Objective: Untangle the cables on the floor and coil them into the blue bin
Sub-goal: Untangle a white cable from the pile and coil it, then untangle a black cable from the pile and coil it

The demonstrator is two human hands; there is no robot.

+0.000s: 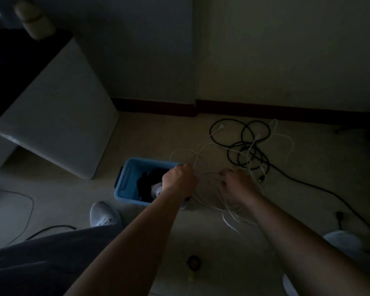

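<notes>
Now: dark bundle (146, 184) in blue bin (124, 182); white cable (230, 224) loops beside it.

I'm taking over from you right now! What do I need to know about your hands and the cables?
Left hand: grips white cable strands at the blue bin's edge.
Right hand: grips more white strands.
Black cable: on the floor, tangled with the white one.
Done: something dark lies in the bin.
Left: untangle both cables, coil them in.
</notes>
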